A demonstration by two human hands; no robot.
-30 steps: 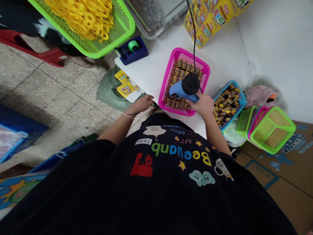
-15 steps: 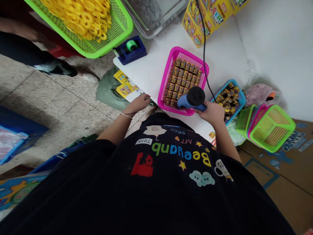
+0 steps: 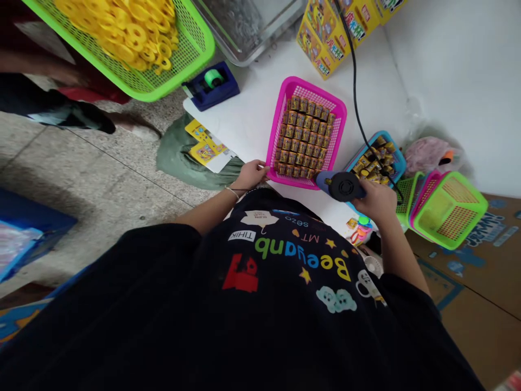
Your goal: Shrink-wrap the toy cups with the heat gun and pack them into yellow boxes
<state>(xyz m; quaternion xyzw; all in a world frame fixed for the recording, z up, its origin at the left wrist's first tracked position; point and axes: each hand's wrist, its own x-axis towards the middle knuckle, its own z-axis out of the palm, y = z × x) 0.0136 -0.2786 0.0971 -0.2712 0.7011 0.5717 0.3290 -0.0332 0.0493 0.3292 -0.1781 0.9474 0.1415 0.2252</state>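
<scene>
A blue corded heat gun with a round black rear vent (image 3: pixel 344 186) is gripped by the closed right hand (image 3: pixel 378 202), just beside the near corner of a bright pink plastic mesh basket (image 3: pixel 309 87). The left hand (image 3: pixel 252 175) is held open and relaxed at the basket's near edge. Inside, rows of small upright gold-and-brown cylindrical packs (image 3: pixel 304 136) are packed closely together.

If hot air were left on one spot, the plastic mesh or the packs could be softened or scorched. The left hand could be burned if it were brought across the nozzle's path. A thin black power cord (image 3: pixel 357 81) is draped across the table and over a neighbouring blue plastic basket of loose gold packs (image 3: pixel 396 157), so a sudden pull could snag it and tip that basket.

The baskets are set on a white tabletop (image 3: pixel 366 65) against a white wall (image 3: pixel 456 70). Yellow printed cartons (image 3: pixel 325 38) and a navy tape dispenser with green tape (image 3: pixel 211 86) are placed along its far side. A lime-green basket of yellow plastic rings (image 3: pixel 179 60) is held above a speckled stone floor (image 3: pixel 101 163), where a co-worker's leg (image 3: pixel 61 108) can be seen.
</scene>
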